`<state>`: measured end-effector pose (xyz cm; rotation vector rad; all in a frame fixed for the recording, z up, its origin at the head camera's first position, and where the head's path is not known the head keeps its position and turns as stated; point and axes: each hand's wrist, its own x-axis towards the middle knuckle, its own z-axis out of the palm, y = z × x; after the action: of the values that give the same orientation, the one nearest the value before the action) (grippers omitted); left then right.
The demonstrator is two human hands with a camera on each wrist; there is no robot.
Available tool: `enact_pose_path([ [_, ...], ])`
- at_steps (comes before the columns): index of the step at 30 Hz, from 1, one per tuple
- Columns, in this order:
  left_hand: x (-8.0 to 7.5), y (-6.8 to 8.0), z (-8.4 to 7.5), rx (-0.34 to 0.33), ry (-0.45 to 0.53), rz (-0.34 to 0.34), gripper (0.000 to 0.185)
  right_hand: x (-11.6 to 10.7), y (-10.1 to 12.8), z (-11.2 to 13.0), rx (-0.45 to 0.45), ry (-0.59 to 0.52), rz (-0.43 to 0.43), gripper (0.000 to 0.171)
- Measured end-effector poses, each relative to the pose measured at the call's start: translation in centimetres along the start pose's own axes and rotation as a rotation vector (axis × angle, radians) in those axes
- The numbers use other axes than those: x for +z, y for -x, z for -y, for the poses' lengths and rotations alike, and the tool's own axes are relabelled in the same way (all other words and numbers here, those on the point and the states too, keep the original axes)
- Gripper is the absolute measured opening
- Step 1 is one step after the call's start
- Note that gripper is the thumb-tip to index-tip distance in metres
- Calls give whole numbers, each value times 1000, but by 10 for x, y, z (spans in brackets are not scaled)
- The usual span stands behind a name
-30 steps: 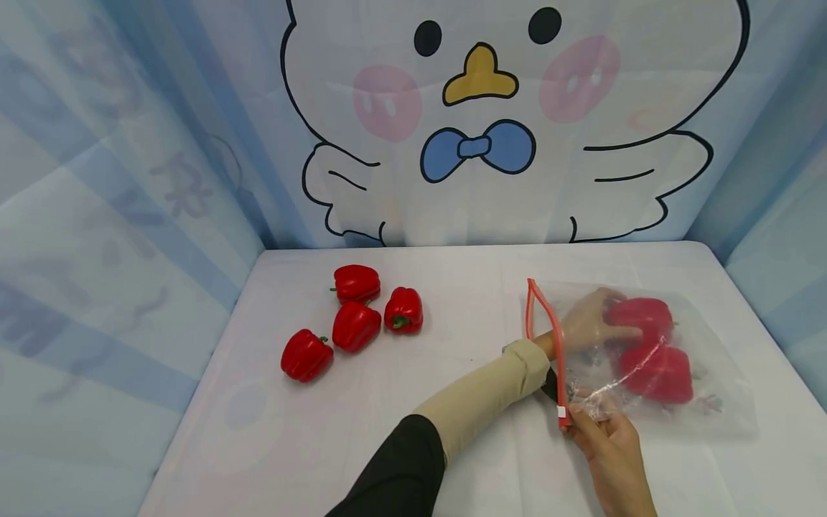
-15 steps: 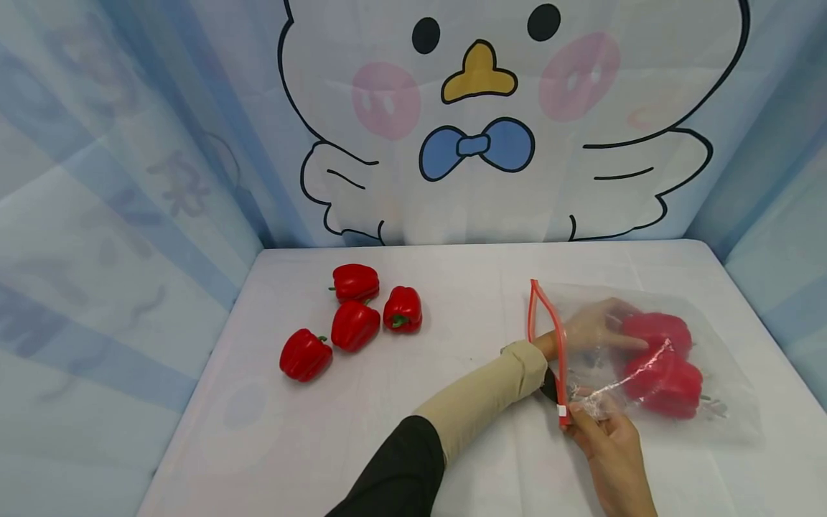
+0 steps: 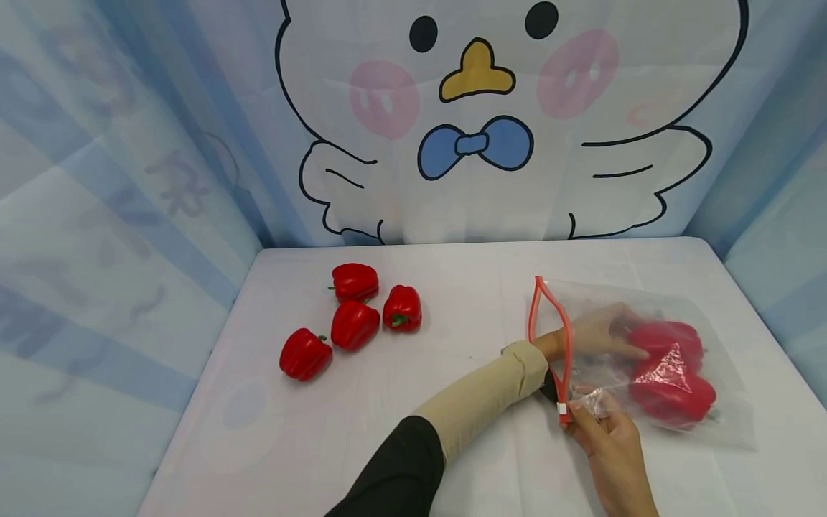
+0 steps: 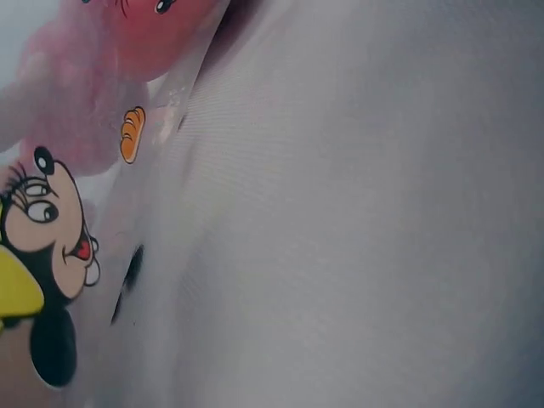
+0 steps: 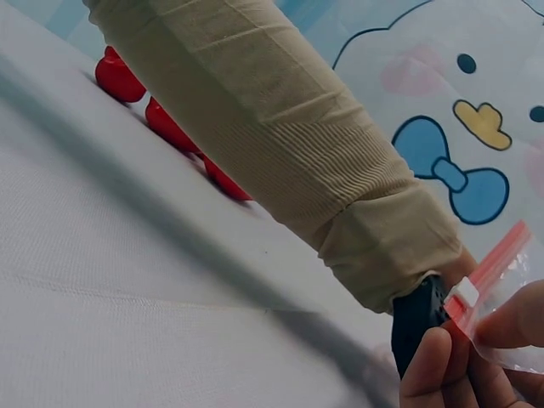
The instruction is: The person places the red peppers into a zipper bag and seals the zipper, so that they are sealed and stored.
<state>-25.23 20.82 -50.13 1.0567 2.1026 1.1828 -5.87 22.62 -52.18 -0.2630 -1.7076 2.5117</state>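
Two peppers [image 3: 672, 373] pushed deeper into bag [image 3: 723, 424], toward 3 o'clock; left hand [image 3: 597, 334] inside, fingers flat against upper pepper; right hand [image 3: 607, 434] still pinching zip corner [image 3: 563, 411]; four peppers [image 3: 352, 316] unmoved.

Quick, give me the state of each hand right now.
Left hand: inside the bag, fingers on a pepper; grip cannot be told.
Right hand: pinching the bag's near corner by the red zip.

head: above, facing table [image 3: 452, 301] | left wrist: pressed against bag [image 4: 102, 212] | right wrist: low, shares bag [image 5: 510, 340]
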Motion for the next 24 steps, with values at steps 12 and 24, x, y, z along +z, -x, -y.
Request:
enact_pose_path([
  [12, 1, 2, 1, 81, -92, 95, 71, 1, 1, 1, 12, 22, -11, 21],
  [24, -14, 14, -1, 92, -266, 55, 62, 3, 1, 3, 33, 38, -24, 22],
])
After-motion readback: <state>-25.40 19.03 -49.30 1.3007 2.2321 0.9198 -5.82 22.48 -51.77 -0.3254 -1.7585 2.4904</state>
